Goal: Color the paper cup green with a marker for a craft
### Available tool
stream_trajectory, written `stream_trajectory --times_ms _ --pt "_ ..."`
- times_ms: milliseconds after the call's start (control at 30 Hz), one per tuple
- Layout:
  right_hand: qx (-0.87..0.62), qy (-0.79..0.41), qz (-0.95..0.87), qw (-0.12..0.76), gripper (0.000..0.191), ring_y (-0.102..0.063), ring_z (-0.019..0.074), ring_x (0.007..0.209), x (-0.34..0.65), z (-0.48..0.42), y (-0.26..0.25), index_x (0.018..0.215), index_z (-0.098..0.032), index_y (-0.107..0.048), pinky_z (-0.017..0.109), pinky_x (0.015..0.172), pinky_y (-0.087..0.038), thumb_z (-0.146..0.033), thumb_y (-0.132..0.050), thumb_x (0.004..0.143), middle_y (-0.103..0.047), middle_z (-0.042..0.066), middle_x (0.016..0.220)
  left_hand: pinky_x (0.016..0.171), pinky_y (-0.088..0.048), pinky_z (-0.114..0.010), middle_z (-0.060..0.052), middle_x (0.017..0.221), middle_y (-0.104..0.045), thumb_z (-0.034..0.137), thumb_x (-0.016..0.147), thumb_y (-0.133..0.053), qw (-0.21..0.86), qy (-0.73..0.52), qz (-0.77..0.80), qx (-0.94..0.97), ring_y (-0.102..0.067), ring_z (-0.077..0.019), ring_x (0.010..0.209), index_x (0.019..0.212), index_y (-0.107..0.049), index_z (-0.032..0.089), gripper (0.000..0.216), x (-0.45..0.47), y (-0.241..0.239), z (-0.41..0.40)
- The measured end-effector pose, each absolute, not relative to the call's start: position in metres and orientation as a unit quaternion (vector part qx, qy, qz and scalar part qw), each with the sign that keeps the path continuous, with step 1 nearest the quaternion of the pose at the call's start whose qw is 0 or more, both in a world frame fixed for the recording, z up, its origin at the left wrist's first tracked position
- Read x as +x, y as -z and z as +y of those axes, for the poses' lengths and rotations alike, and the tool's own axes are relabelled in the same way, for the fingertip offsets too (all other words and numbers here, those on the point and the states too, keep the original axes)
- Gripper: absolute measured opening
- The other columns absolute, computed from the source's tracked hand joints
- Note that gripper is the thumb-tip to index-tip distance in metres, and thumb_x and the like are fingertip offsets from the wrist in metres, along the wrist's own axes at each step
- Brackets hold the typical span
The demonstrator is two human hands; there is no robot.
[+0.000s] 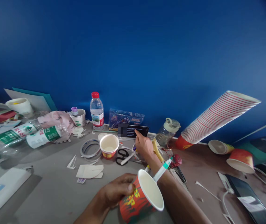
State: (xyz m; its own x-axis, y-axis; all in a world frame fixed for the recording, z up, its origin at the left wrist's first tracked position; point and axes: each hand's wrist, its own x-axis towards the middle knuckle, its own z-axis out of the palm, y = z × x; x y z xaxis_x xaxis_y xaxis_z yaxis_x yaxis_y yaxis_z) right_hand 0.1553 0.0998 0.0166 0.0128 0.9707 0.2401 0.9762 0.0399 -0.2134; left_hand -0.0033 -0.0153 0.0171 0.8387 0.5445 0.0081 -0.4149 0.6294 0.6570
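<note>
My left hand grips a red paper cup with yellow lettering, tilted so its mouth faces up and right. A white marker with a teal cap sticks out beside the cup's rim; its lower end is hidden. Farther off, my right hand reaches with its index finger stretched to the dark screen of a phone, and nothing shows in that hand. The phone leans on its long side against a plastic package. Another paper cup stands upright near black-handled scissors.
Rolls of tape and paper cutouts lie on the table. A water bottle and a lidded jar stand at the back. A tall stack of cups leans rightward. Plastic bottles lie left; a dark tablet-like slab lies right.
</note>
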Motion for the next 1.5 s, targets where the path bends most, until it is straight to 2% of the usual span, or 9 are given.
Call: stream_trajectory --times_ms 200,333,600,867,1167,1333,1500 --pt "-0.687 0.016 -0.708 0.163 0.038 -0.070 0.0188 0.085 0.157 0.099 -0.014 0.126 -0.026 -0.056 0.026 0.075 -0.049 -0.023 -0.037 0.093 -0.073 0.006 0.102 0.067 -0.047 -0.021 -0.011 0.076 -0.071 0.050 0.055 -0.077 0.894 -0.266 0.109 0.345 -0.061 -0.0143 0.065 0.097 -0.072 0.004 0.062 -0.003 -0.020 -0.015" --pt "-0.682 0.029 -0.720 0.124 0.035 -0.070 0.0206 0.083 0.156 0.097 -0.015 0.119 -0.027 -0.061 0.027 0.072 -0.049 -0.023 -0.040 0.092 -0.074 0.006 0.096 0.066 -0.046 -0.021 -0.011 0.074 -0.070 0.051 0.055 -0.076 0.893 -0.263 0.108 0.350 -0.060 -0.0141 0.064 0.096 -0.072 0.004 0.062 -0.003 -0.020 -0.015" --pt "-0.664 0.053 -0.744 0.059 0.034 -0.069 0.0209 0.085 0.152 0.094 -0.015 0.120 -0.025 -0.059 0.028 0.074 -0.048 -0.022 -0.042 0.091 -0.073 0.009 0.095 0.065 -0.046 -0.021 -0.011 0.073 -0.070 0.048 0.058 -0.076 0.896 -0.268 0.095 0.341 -0.061 -0.0144 0.065 0.095 -0.072 0.005 0.057 -0.003 -0.017 -0.015" --pt "-0.659 0.063 -0.747 0.065 0.036 -0.069 0.0216 0.083 0.152 0.096 -0.014 0.123 -0.026 -0.058 0.029 0.074 -0.047 -0.021 -0.044 0.090 -0.074 0.008 0.090 0.065 -0.046 -0.022 -0.010 0.075 -0.070 0.049 0.057 -0.076 0.894 -0.266 0.099 0.346 -0.061 -0.0149 0.065 0.094 -0.073 0.006 0.056 -0.002 -0.018 -0.015" --pt "-0.664 0.058 -0.744 0.040 0.037 -0.069 0.0225 0.084 0.152 0.096 -0.016 0.125 -0.024 -0.055 0.030 0.072 -0.048 -0.020 -0.040 0.091 -0.073 0.012 0.091 0.067 -0.047 -0.022 -0.012 0.074 -0.070 0.048 0.058 -0.076 0.895 -0.272 0.095 0.342 -0.062 -0.0153 0.066 0.094 -0.072 0.005 0.056 -0.002 -0.019 -0.016" --pt "-0.630 0.055 -0.773 0.056 0.035 -0.068 0.0205 0.086 0.154 0.091 -0.019 0.119 -0.023 -0.059 0.030 0.079 -0.046 -0.017 -0.042 0.090 -0.073 0.009 0.092 0.067 -0.047 -0.022 -0.011 0.075 -0.071 0.047 0.059 -0.076 0.896 -0.273 0.095 0.337 -0.062 -0.0153 0.066 0.094 -0.073 0.006 0.054 -0.003 -0.016 -0.016" --pt "-0.617 0.056 -0.783 0.041 0.034 -0.068 0.0205 0.084 0.154 0.089 -0.017 0.119 -0.021 -0.059 0.031 0.078 -0.046 -0.019 -0.041 0.091 -0.073 0.010 0.090 0.068 -0.047 -0.024 -0.012 0.077 -0.071 0.048 0.059 -0.076 0.894 -0.273 0.094 0.343 -0.063 -0.0166 0.068 0.095 -0.072 0.006 0.056 -0.003 -0.017 -0.015"
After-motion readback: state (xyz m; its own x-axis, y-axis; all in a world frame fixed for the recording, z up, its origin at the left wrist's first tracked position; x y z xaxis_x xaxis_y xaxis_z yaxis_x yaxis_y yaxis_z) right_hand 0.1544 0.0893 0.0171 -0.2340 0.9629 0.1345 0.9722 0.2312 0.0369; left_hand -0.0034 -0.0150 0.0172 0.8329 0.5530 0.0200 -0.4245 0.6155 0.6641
